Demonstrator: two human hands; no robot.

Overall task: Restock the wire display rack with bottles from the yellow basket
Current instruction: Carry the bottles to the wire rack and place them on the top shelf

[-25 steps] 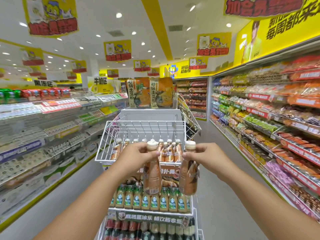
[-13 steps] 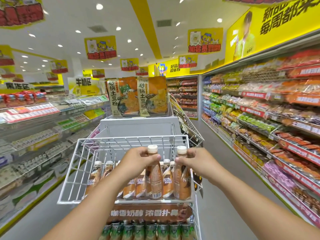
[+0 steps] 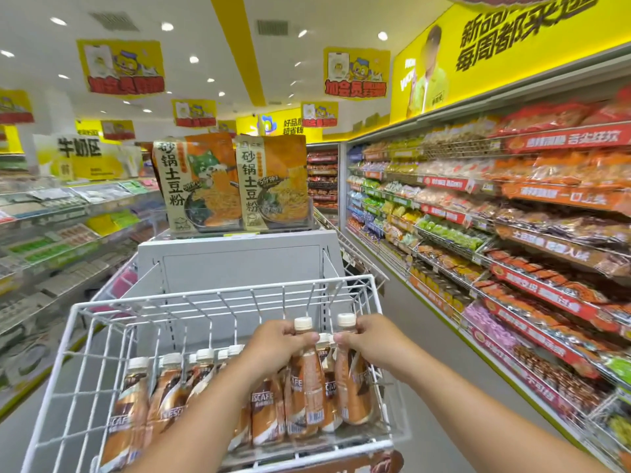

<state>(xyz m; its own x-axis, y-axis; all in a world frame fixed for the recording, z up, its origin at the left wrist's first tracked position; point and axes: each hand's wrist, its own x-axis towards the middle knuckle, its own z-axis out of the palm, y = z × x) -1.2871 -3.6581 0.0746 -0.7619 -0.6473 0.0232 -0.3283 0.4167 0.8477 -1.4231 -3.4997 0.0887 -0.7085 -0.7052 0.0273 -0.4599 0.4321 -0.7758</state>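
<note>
Two hands (image 3: 278, 343) are gripping two bottles (image 3: 307, 387), one bottle under each set of fingers (image 3: 346, 337). About ten bottles are standing in one wire rack (image 3: 85, 336). Two noodle packs (image 3: 201, 182) are standing beyond the fingers.

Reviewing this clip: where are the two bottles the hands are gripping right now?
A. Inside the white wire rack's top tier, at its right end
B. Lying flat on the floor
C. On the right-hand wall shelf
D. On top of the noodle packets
A: the left hand and right hand each grip a bottle's neck, left bottle and right bottle, upright inside the white wire rack at its right end.
</note>
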